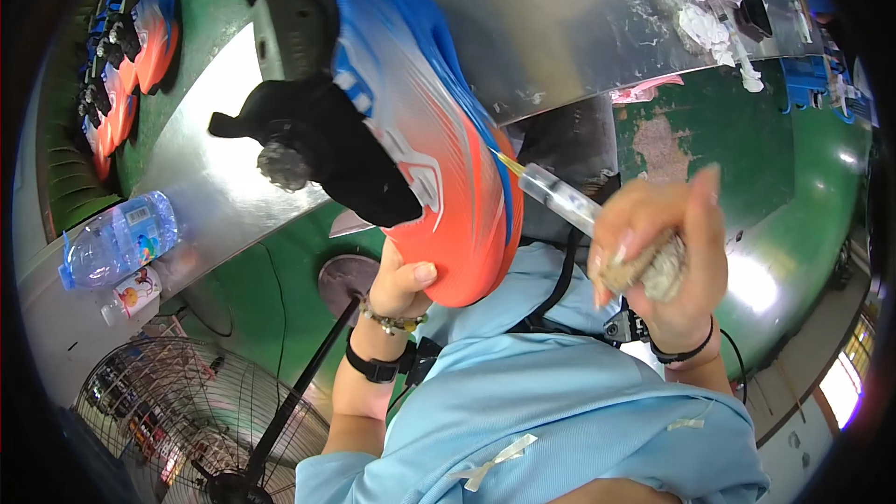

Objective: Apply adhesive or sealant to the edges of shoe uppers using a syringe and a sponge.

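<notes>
A shoe [434,145], blue at one end and orange-red at the other, is tilted in front of me over the table edge. My left hand [403,282] grips its orange end from below, the thumb on the upper. Black cloth [345,145] and a dark grey block [285,37] fill the shoe's opening. My right hand [667,257] holds a clear syringe [560,198] with a yellow needle tip, which meets the shoe's side along the sole seam. A wad of dirty whitish material [658,271] is also in the right hand, partly hidden by the fingers.
A metal table [551,28] stretches ahead, with crumpled white tissue [705,28] at its far right. Plastic bottles [126,238] lie on the left part. More orange and blue shoes [140,37] sit at the far left. A wire-caged fan [196,411] stands at the lower left.
</notes>
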{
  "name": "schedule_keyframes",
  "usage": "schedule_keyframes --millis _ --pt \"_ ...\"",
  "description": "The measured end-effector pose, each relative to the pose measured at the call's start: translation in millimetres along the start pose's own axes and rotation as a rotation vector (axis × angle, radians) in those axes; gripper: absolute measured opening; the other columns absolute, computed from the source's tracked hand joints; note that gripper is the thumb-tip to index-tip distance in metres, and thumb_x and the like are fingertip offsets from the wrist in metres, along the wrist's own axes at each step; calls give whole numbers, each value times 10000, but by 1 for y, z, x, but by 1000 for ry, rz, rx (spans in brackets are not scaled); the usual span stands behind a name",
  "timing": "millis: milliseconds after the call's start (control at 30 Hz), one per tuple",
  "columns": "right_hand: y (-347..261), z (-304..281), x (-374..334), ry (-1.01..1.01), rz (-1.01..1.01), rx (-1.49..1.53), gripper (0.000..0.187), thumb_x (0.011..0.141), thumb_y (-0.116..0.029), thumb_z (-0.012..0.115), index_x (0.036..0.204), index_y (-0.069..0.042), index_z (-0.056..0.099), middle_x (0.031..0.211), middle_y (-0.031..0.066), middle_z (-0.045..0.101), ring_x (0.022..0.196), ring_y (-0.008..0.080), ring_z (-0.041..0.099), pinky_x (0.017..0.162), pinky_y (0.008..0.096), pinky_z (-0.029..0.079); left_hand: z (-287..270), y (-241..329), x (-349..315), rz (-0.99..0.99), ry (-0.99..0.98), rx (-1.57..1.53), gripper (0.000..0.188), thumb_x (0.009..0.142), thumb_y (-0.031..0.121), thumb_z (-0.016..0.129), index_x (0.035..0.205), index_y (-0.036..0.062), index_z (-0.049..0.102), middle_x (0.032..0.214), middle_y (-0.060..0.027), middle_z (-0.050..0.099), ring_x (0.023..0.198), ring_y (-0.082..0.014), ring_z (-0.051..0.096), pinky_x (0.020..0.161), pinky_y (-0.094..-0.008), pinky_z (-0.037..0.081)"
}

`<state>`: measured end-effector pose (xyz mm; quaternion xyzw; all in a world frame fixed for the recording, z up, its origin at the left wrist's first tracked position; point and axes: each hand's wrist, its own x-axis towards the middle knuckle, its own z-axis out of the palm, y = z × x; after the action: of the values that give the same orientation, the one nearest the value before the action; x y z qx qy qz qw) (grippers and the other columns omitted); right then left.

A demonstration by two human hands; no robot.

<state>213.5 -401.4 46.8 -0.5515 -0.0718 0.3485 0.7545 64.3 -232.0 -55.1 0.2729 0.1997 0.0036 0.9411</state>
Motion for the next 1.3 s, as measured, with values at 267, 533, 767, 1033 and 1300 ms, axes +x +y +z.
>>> schedule_keyframes --millis 267,533,767,1033,1300 --pt "-31 -10 -26 -33 -338 -245 609 924 -370 32 653 -75 490 546 125 454 330 177 440 319 261 424 38 -16 67 -17 -184 -368 663 695 252 722 1219 46 373 1189 -75 476 1088 -217 483 908 -359 410" --pt "-24 -11 -21 95 -499 -311 640 913 -405 7 650 -94 501 597 121 456 332 153 413 348 248 442 57 -21 103 -31 -137 -264 774 584 378 775 1217 109 419 1251 -40 442 1159 -229 409 1036 -376 277" --pt "-28 -11 -15 79 -504 -368 615 916 -399 15 667 -93 487 626 122 460 343 150 404 354 244 435 59 -23 118 -20 -174 -294 724 596 371 769 1185 93 454 1202 -54 490 1208 -296 348 1029 -373 303" --pt "-27 -10 -8 -2 -617 -498 567 922 -383 44 739 -75 484 660 136 484 365 156 441 390 254 457 65 -25 133 15 -209 -342 663 613 369 759 1143 77 489 1160 -55 522 1231 -317 307 1021 -393 308" --pt "-23 -4 1 17 -692 -506 560 923 -378 61 754 -60 490 700 158 503 382 168 463 390 263 461 72 -24 145 63 -269 -364 627 656 408 716 1149 94 487 1141 -34 532 1214 -283 341 1020 -449 291"
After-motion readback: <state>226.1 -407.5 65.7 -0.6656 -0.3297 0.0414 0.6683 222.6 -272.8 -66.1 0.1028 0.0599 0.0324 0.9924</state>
